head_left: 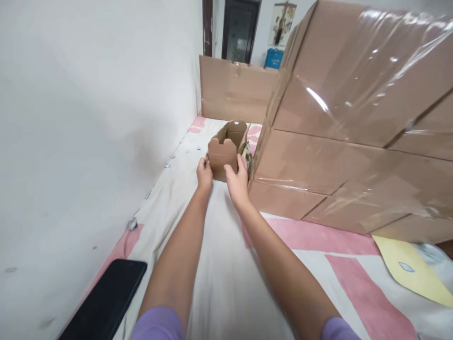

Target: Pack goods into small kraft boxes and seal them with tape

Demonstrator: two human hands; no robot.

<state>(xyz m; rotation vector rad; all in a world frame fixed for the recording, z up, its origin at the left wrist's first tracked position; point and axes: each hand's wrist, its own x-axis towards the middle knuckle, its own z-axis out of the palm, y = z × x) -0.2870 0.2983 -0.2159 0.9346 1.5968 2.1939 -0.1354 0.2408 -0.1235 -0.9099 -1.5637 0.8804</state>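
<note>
Small carton held between two hands, seen from the head; clock directions are taken from the carton, with twelve o'clock pointing away from the person. The small carton [222, 160], of plain brown board, stands upright on a white cloth [219, 245] with pink patches; its top is open, and a notched flap rises on its near side. At eight o'clock the left hand [204, 174] grips the near left edge, fingers curled. At five o'clock the right hand [237, 182] grasps the near right corner, thumb on the near face and fingers along the side. Both forearms run back to purple sleeves [157, 325]. Just beside the carton at three o'clock lies a patterned object [248, 156], too much hidden to identify. From two to four o'clock rises a stack of large boxes [354, 108] covered with glossy clear tape. At twelve o'clock a cardboard panel [237, 92] stands upright, with a dark door [240, 28] beyond it; at one o'clock, also beyond, are a blue crate [273, 58] and a wall hanging [283, 23]. A white wall [106, 94] occupies nine to eleven o'clock. Between seven and eight o'clock lies a black phone [106, 300]; at four o'clock, a yellow sheet [414, 271].
</note>
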